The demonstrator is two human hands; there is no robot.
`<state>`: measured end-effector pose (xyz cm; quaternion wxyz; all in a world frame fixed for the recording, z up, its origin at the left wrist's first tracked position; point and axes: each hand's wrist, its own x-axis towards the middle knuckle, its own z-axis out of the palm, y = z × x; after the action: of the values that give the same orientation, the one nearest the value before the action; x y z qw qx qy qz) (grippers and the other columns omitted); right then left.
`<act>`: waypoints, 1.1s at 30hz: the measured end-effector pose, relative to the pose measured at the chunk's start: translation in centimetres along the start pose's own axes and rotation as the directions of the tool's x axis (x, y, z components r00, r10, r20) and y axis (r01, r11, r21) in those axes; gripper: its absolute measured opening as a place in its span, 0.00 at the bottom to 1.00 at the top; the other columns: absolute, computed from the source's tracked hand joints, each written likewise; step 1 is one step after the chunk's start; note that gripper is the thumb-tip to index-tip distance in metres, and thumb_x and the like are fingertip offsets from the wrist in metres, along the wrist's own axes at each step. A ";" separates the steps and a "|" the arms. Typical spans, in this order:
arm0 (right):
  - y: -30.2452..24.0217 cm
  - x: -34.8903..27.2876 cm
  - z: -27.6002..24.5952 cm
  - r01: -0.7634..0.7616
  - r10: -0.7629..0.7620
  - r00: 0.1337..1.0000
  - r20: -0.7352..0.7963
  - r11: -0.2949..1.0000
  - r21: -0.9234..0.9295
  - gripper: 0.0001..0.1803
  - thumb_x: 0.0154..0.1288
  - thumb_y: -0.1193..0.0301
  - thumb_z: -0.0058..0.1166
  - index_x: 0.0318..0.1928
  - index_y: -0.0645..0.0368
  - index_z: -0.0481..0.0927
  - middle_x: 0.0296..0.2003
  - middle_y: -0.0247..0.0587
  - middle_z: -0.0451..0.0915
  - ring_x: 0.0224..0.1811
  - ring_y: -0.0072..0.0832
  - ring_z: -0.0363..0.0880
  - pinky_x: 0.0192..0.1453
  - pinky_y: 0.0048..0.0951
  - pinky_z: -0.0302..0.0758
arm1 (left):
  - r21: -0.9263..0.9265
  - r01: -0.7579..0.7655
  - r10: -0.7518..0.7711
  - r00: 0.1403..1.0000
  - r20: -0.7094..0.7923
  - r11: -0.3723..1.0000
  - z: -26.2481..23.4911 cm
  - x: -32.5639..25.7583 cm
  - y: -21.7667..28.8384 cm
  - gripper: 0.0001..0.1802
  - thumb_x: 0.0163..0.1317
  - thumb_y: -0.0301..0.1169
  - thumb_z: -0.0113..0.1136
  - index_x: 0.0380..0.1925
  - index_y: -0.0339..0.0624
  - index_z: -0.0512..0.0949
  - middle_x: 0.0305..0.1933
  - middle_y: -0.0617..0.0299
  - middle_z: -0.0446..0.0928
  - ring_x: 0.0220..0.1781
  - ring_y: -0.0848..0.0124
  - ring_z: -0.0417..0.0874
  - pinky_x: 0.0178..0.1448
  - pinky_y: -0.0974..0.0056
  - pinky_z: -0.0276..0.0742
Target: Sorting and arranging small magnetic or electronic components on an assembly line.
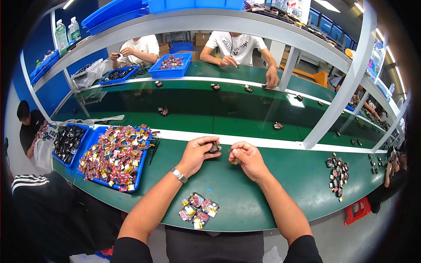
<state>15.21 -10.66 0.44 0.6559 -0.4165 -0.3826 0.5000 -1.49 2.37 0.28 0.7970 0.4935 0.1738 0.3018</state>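
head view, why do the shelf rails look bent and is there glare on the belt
Head view: fisheye bends the white shelf rail and table edge toward the rim; corners go black. Ceiling lights throw pale glare on the green belt. The left hand and right hand look sharp.

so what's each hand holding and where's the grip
Left hand pinches a small dark part by its end; right hand holds a small yellowish piece in its fingertips.
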 end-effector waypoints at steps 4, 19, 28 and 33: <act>-0.5 -0.2 0.8 -0.025 0.024 0.998 -0.060 1.000 -0.016 0.10 0.68 0.72 0.57 0.47 0.63 0.77 0.34 0.38 0.82 0.37 0.23 0.79 0.45 0.22 0.76 | 0.090 0.033 -0.030 0.999 -0.041 0.995 -0.1 -0.1 0.1 0.13 0.67 0.19 0.49 0.49 0.34 0.79 0.43 0.57 0.81 0.42 0.70 0.82 0.45 0.63 0.84; -0.2 0.1 0.4 -0.013 -0.021 0.987 -0.159 0.978 -0.209 0.06 0.64 0.75 0.58 0.40 0.62 0.78 0.31 0.35 0.82 0.33 0.19 0.78 0.40 0.21 0.73 | 0.476 -0.130 0.087 0.990 0.112 0.870 -0.5 0.5 -1.5 0.17 0.63 0.16 0.53 0.51 0.38 0.72 0.49 0.57 0.79 0.43 0.75 0.80 0.43 0.70 0.82; -0.6 -0.2 0.7 0.014 -0.083 0.979 -0.189 0.942 -0.337 0.07 0.65 0.75 0.59 0.42 0.64 0.79 0.31 0.35 0.83 0.32 0.18 0.78 0.37 0.20 0.74 | 0.346 -0.145 0.107 0.986 0.127 0.927 -1.0 0.8 -1.3 0.24 0.55 0.13 0.60 0.49 0.40 0.66 0.56 0.52 0.76 0.46 0.73 0.81 0.50 0.68 0.81; 0.3 0.2 0.0 0.084 -0.149 0.974 -0.174 0.939 -0.332 0.08 0.65 0.76 0.57 0.43 0.65 0.81 0.32 0.36 0.83 0.33 0.18 0.79 0.39 0.20 0.76 | 0.273 -0.093 0.079 0.995 0.065 0.957 0.1 0.4 -0.2 0.26 0.54 0.12 0.61 0.50 0.39 0.65 0.58 0.49 0.75 0.47 0.71 0.82 0.51 0.67 0.81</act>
<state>15.11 -10.37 0.19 0.6419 -0.5418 -0.4167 0.3474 -1.11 2.52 0.16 0.7110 0.6146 0.1712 0.2957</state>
